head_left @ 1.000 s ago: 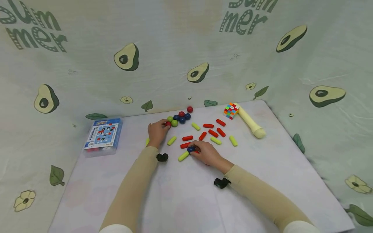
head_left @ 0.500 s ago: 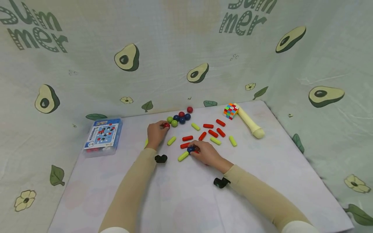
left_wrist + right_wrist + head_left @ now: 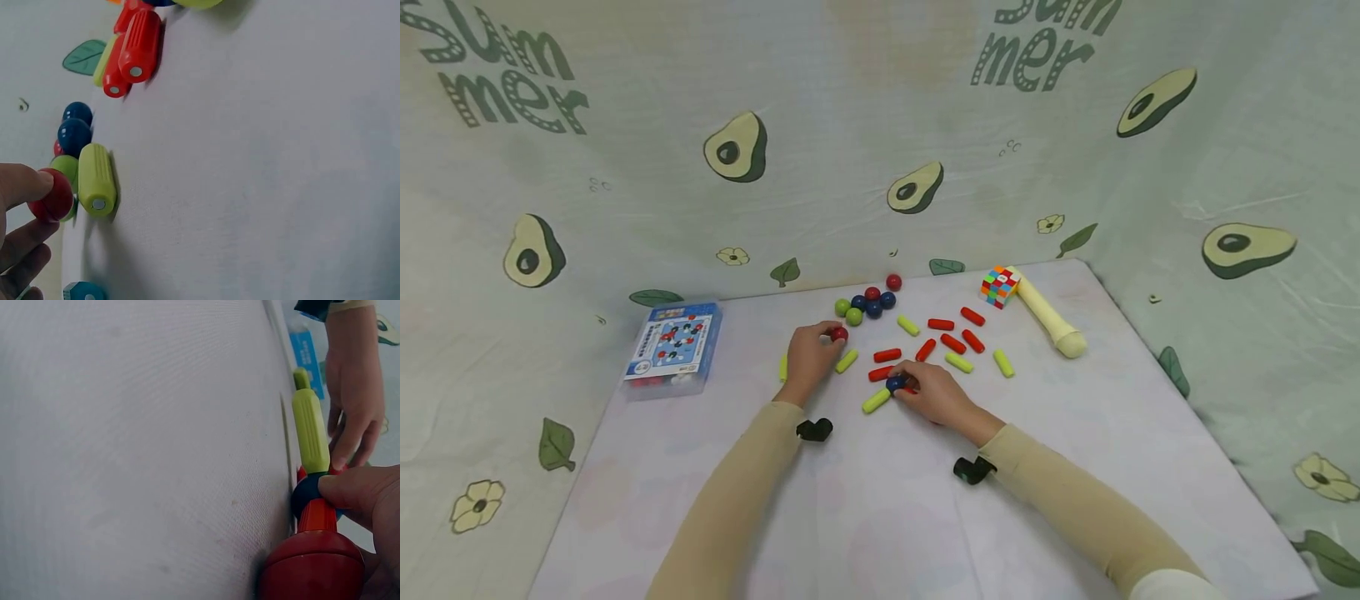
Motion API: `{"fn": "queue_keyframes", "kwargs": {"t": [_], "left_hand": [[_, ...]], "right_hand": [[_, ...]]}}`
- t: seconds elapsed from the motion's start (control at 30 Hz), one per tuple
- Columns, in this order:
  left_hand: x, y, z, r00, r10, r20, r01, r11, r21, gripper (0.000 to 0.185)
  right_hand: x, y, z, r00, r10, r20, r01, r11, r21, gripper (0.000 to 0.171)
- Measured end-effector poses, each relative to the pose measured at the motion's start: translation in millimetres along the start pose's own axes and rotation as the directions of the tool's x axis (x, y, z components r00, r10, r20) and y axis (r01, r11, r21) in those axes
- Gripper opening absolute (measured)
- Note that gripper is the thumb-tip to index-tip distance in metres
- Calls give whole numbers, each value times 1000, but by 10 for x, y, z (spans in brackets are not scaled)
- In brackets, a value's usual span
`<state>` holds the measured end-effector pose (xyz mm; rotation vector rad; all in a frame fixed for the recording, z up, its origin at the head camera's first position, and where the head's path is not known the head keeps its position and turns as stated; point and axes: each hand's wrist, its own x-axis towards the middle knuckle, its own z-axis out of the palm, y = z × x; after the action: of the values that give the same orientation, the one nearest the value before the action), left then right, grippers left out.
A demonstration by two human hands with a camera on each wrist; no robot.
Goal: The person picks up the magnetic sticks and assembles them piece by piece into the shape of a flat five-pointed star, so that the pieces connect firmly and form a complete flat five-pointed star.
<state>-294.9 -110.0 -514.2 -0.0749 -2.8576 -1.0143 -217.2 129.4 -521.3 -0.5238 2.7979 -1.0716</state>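
My left hand (image 3: 811,360) pinches a red ball (image 3: 56,197) between thumb and fingers, just left of a loose lime-green rod (image 3: 847,361). With the thumb and fingers of my right hand (image 3: 936,392) I grip a dark blue ball (image 3: 305,490). A lime-green rod (image 3: 310,428) extends from one side of that ball. On its other side is a short red rod (image 3: 317,516), ending in a larger-looking red ball (image 3: 312,567) near the camera. My right fingers hide much of this joined piece in the head view.
Behind the hands is a cluster of green, blue and red balls (image 3: 873,309). Several red rods (image 3: 941,324) and lime rods (image 3: 1003,362) lie to the right. A puzzle cube (image 3: 1000,287) touches a pale yellow stick (image 3: 1047,312). A boxed set (image 3: 672,350) lies at the left.
My left hand has drawn the red ball away from the ball cluster, back toward me. The right hand stays on the blue ball in the same place.
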Motion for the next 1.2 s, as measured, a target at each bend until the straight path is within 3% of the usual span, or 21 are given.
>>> {"fn": "queue_keyframes", "kwargs": {"t": [0.6,0.93,1.2], "left_hand": [[-517,-23,0,992,115,53,-112,992,-63,32],[-812,-37,53,989,75,127,-59,991,-120,33],[-938,-76,-14,976,61,207,-34,991,-132,32]], "right_hand": [[-32,-10,-30,1000,15,-2,-15,1000,21,31],[-27,6,-4,1000,-4,-16,4,1000,20,31],[-28,-4,-1,1000,-3,-15,4,1000,25,31]]}}
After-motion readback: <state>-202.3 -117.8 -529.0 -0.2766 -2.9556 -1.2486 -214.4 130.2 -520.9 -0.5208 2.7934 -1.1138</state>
